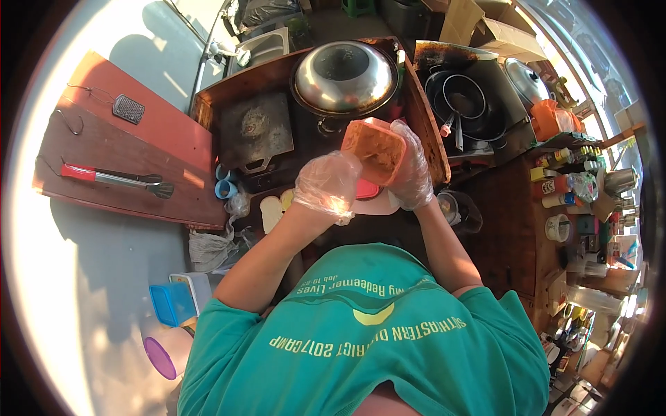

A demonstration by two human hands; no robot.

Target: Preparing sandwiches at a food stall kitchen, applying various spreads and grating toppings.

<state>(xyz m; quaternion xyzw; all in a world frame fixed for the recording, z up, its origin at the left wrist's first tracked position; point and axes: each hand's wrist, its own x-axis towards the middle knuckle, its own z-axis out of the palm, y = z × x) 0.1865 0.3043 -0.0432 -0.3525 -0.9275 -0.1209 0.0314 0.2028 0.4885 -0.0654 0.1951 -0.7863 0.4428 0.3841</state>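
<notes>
One square orange plastic tub (pixel 383 133), tilted, brown paste (pixel 378 158) inside, aloft between both hands. Clear-gloved right hand (pixel 413 170) clamped on its right side; clear-gloved left hand (pixel 325 184) at left edge, grip hidden. Two blue cups (pixel 225 189) farther left.

From the view's centre, an orange tub (pixel 394 147) with brown contents tilts near one o'clock, held by the right hand (pixel 414 166) in clear plastic; the left hand (pixel 326 184), likewise gloved, apparently touches its rim. A domed steel cover (pixel 368 84) sits at twelve, a black pan (pixel 464 96) at two, red-handled tongs (pixel 114 175) at nine, a grater (pixel 129 109) at ten.
</notes>
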